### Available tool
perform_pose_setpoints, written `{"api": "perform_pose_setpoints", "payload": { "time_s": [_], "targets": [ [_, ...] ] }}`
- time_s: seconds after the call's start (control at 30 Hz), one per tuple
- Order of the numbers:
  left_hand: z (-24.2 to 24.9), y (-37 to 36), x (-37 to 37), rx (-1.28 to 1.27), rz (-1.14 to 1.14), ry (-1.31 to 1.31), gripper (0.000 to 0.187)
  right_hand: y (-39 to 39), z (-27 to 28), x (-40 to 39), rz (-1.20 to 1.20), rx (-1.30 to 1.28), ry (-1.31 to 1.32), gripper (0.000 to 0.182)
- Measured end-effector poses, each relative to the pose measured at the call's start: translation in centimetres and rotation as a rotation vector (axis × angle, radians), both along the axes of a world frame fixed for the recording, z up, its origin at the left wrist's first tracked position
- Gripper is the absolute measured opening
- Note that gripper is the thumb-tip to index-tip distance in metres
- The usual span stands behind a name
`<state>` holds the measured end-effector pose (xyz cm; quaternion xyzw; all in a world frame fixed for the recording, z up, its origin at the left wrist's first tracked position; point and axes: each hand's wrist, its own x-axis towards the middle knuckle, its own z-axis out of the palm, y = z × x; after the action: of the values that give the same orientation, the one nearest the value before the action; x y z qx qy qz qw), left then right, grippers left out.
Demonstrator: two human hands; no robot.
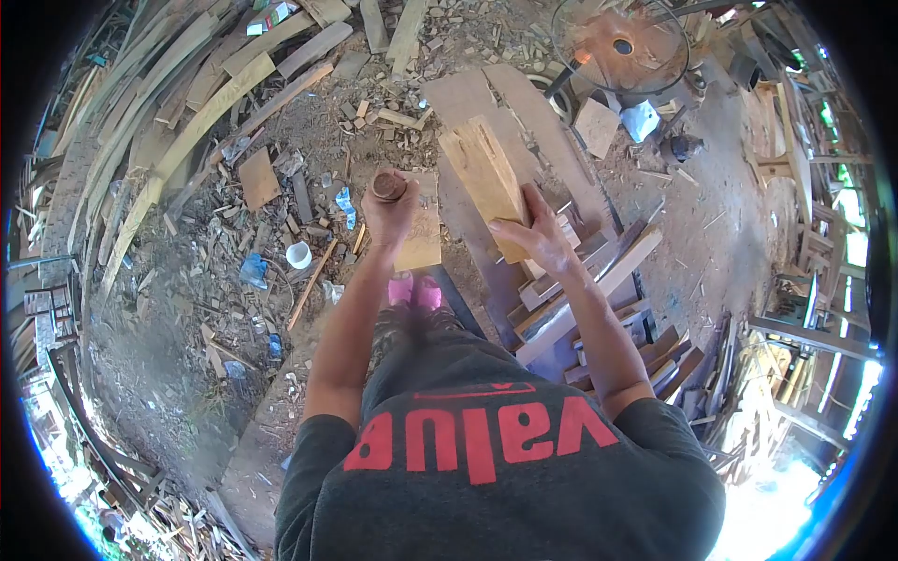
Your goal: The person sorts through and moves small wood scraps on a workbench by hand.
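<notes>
My left hand (391, 217) is closed round a brown, round-ended handle (389, 186), seen from above; what it belongs to is hidden. Just beside it hangs or lies a flat, pale wooden board (421, 234); I cannot tell whether the hand touches it. My right hand (541, 234) grips the near end of a thick, light wooden block (482, 173), with the thumb over its top face and the fingers along its right side. The block slants away to the upper left, over a long brown plank.
Stacked wood pieces (599, 290) lie below and right of my right hand. Long curved boards (178, 150) are piled at the left. Wood scraps and a white cup (298, 255) litter the ground. A round metal stand (622, 47) is at the top right.
</notes>
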<state>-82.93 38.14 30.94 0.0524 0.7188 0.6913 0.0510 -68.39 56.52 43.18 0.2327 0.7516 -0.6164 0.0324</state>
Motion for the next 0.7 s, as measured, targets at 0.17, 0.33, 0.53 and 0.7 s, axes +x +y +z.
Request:
{"api": "perform_pose_setpoints", "payload": {
  "time_s": [0.17, 0.33, 0.53, 0.7],
  "targets": [
    [0.7, 0.0, 0.1, -0.029, -0.021, -0.016, 0.015, 0.0, -0.1, 0.1, -0.006, 0.000, -0.009, 0.064],
    [-0.2, 0.2, 0.1, 0.002, -0.036, 0.004, 0.015, 0.3, -1.6, 0.4, -0.018, 0.003, -0.003, 0.067],
    [0.5, -0.3, 1.7, -0.148, -0.072, 0.184, 0.015, -0.2, -3.1, 1.1, -0.020, -0.014, -0.018, 0.068],
    [0.5, -0.5, 2.0, -0.168, -0.074, 0.224, 0.016, -0.5, -2.6, 1.2, -0.010, -0.003, -0.034, 0.074]
  ]
}}
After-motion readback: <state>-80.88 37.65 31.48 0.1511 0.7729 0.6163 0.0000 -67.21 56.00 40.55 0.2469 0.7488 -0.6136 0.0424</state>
